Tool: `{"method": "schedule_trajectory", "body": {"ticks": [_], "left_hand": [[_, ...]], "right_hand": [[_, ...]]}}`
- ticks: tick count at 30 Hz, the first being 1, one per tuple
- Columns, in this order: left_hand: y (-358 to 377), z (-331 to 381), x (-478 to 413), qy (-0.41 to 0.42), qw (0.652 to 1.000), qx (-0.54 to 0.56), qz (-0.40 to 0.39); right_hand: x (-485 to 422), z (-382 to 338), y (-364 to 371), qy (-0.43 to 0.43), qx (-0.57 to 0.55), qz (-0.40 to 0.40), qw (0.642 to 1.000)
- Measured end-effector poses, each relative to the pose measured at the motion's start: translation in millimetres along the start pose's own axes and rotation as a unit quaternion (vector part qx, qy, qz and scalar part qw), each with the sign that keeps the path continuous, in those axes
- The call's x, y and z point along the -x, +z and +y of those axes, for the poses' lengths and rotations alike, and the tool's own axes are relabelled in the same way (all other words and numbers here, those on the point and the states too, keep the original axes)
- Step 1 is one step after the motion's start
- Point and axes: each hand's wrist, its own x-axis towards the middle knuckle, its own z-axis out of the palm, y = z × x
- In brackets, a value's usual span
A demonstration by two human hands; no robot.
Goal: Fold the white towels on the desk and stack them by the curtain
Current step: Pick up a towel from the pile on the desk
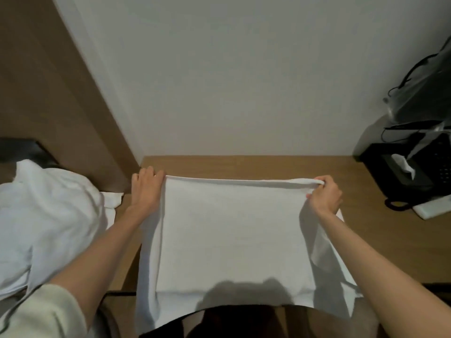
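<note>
— What's nearest the camera?

— A pale sleeve, pushed up the left forearm, in the bottom corner. Both forearms reach forward over a white towel, whose near end hangs off the front edge of the bench towards the person's lap.

— And the towel itself?

— It lies in the middle of the bench in doubled layers. A lower layer shows along the left side and at the right, under the arm.

— The hands?

— The left hand is at the far left corner, back upward, fingers curled down onto that corner and gripping it. The right hand pinches the far right corner, with the cloth bunched between thumb and fingers. The far edge runs taut in a straight line between them.

— Anything to the side?

— On the left, a heap of white towels, unfolded and rumpled, sits beside the bench end and partly on it. On the right, well apart from the towel, there is a black tissue box with a white tissue sticking up, and a dark telephone just behind it. Its keys are too small to read.

— And farther back?

— A clear plastic bag with dark handles stands above the telephone. A plain white wall rises behind the bench, and a wooden panel is on the left.
</note>
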Motion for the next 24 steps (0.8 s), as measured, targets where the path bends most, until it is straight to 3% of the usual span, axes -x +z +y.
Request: {"method": "schedule_trajectory", "body": {"ticks": [6, 13, 15, 17, 21, 24], "left_hand": [[32, 3, -51, 0.04, 0.998, 0.027, -0.029], [62, 35, -56, 0.027, 0.994, 0.103, -0.037], [74, 56, -33, 0.074, 0.984, 0.16, -0.035], [89, 83, -6, 0.092, 0.979, 0.163, -0.084], [127, 106, 18, -0.008, 0.974, 0.151, -0.17], [142, 79, 14, -0.033, 0.978, 0.141, -0.152]], "right_hand": [[-11, -11, 49, 0.045, 0.02, -0.041, 0.998], [-1, 2, 85, -0.113, 0.043, -0.213, 0.97], [20, 4, 98, -0.158, 0.08, -0.264, 0.948], [47, 3, 116, -0.166, 0.138, -0.342, 0.915], [78, 2, 151, -0.144, 0.288, -0.406, 0.855], [70, -2, 157, -0.13, 0.293, -0.414, 0.852]]}}
